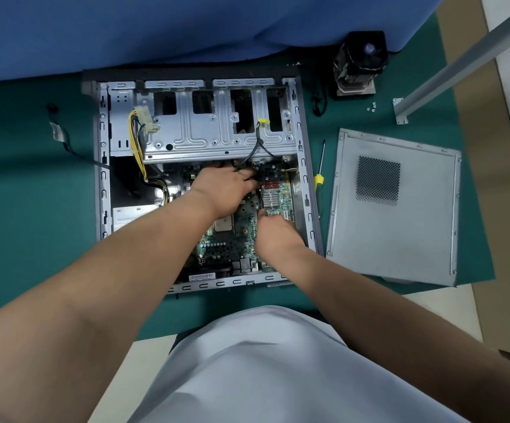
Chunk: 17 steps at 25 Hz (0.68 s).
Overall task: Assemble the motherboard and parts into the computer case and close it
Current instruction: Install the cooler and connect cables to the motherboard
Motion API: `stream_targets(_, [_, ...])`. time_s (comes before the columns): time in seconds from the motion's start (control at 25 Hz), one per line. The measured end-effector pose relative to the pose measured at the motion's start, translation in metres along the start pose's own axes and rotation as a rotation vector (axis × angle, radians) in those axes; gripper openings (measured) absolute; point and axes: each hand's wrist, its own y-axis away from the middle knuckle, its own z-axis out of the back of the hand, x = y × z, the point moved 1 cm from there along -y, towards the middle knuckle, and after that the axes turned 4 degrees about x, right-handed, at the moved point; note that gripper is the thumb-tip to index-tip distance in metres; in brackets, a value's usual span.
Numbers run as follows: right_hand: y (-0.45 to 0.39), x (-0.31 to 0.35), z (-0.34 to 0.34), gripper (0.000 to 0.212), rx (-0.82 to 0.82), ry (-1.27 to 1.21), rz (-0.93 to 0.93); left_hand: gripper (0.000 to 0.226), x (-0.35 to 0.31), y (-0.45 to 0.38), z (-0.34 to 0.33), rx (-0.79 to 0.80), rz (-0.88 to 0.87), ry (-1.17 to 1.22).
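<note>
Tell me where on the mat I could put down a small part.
Bare green mat lies left of the case, below the loose cable. A narrower strip runs between the case front and the person's lap. Right of the case it is crowded: screwdriver, side panel, cooler and screws.

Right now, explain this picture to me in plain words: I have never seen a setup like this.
One camera, worn on a person's head, looks down at their bare arms. An open computer case lies on a green mat with the motherboard inside. The left hand reaches among black cables; what it holds is hidden. The right hand, fingers curled, touches the board. Beside the case lie a screwdriver, the side panel and, farther back, a cooler fan.
</note>
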Motion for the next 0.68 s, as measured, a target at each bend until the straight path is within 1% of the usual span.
stream_targets(0.12, [0.0010,-0.0016,-0.0002,0.074,0.026,0.043,-0.005,0.070,0.0007,0.0015,-0.0021,0.005,-0.019,-0.014])
stream_targets(0.24, [0.0025,-0.0035,-0.0013,0.086,0.047,0.085,0.025,0.071,-0.0030,-0.0008,0.0009,0.044,-0.015,-0.022])
stream_targets(0.36, [0.0001,-0.0042,-0.0020,0.089,0.062,0.095,0.042,0.073,-0.0059,-0.0029,0.0051,0.077,0.000,-0.021])
stream_targets(0.56, [-0.0048,-0.0031,-0.0052,0.095,0.109,0.043,-0.018,0.078,-0.0037,-0.0003,-0.0002,0.082,-0.018,-0.061])
stream_targets(0.68, [-0.0033,-0.0014,-0.0092,0.099,0.160,0.002,-0.043,0.075,-0.0050,0.0008,0.0005,0.078,-0.008,-0.070])
